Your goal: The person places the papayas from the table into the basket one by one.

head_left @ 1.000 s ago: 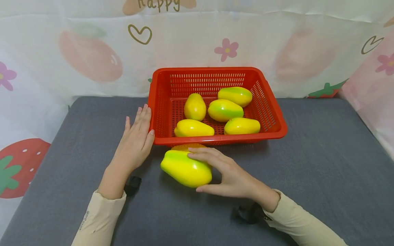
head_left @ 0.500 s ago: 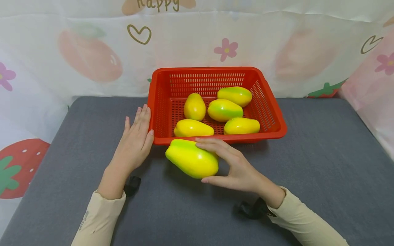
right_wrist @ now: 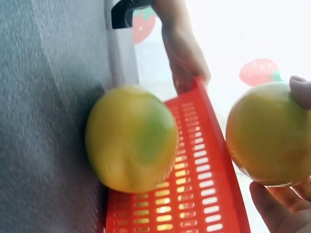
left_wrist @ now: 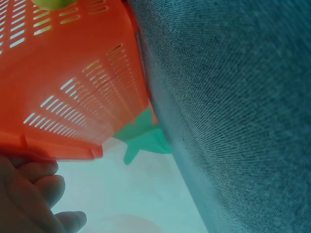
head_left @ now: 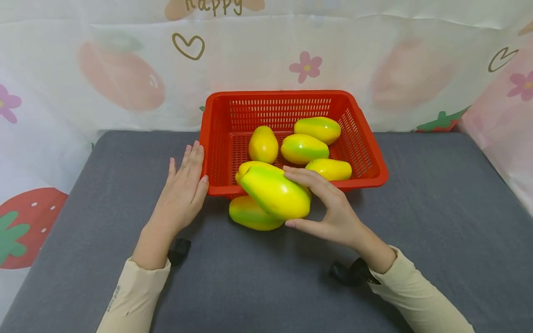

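Note:
My right hand (head_left: pixel 333 210) grips a yellow-green papaya (head_left: pixel 276 192), thumb below and fingers above. It is raised over the front rim of the red basket (head_left: pixel 366 182) and overlaps a papaya inside in the head view. In the right wrist view the held papaya (right_wrist: pixel 269 133) is beside the basket rim. Another papaya (head_left: pixel 254 215) lies on the cloth in front of the basket, partly hidden beneath the held one. My left hand (head_left: pixel 179 194) rests with straight fingers along the basket's left side; its fingertips (left_wrist: pixel 48 187) show at the rim in the left wrist view.
Inside the basket lie several papayas, among them one at the left (head_left: pixel 263 145) and one at the back right (head_left: pixel 318 129). Grey cloth (head_left: pixel 437 222) covers the table. A white printed curtain (head_left: pixel 258 51) hangs right behind the basket.
My right hand has lifted its papaya and carried it forward and right, up over the basket's front rim. The papaya on the cloth now shows more. My left hand has stayed put.

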Action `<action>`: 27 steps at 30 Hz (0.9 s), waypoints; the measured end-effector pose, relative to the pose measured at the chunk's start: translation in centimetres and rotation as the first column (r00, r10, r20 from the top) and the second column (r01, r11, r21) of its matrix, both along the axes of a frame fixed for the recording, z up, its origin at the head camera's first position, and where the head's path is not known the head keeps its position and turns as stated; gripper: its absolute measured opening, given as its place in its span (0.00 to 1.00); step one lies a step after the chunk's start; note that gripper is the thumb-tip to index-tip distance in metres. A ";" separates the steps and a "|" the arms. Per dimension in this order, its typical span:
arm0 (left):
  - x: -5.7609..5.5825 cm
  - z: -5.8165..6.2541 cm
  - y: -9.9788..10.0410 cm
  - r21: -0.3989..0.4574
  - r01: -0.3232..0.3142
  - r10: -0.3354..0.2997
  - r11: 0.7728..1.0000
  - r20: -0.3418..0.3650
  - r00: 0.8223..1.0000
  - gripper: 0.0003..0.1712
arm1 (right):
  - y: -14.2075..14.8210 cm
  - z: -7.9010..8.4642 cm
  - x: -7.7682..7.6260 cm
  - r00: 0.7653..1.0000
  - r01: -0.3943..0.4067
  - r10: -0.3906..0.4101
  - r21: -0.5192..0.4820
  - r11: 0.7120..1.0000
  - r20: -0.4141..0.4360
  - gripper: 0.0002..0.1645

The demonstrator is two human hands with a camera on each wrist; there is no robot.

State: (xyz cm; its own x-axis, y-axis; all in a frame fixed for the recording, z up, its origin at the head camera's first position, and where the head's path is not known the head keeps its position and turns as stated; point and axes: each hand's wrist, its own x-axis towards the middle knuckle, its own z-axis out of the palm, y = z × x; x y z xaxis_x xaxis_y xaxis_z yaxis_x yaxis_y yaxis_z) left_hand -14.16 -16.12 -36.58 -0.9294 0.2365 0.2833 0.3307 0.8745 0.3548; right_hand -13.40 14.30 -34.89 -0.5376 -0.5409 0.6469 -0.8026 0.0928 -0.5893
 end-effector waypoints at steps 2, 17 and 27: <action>0.0 0.0 0.0 0.002 0.002 -0.002 1.000 0.001 1.000 0.37 | 0.2 0.0 -0.2 1.000 0.008 -0.008 -0.016 1.000 0.011 0.42; 0.0 0.0 0.0 0.009 0.000 0.000 1.000 -0.006 1.000 0.37 | 1.7 0.6 -1.3 0.994 0.093 -0.089 -0.050 0.994 0.068 0.44; 0.0 0.0 0.1 0.012 -0.006 0.006 1.000 0.000 1.000 0.37 | 2.8 1.0 -2.4 0.981 0.181 -0.175 -0.064 0.982 0.079 0.48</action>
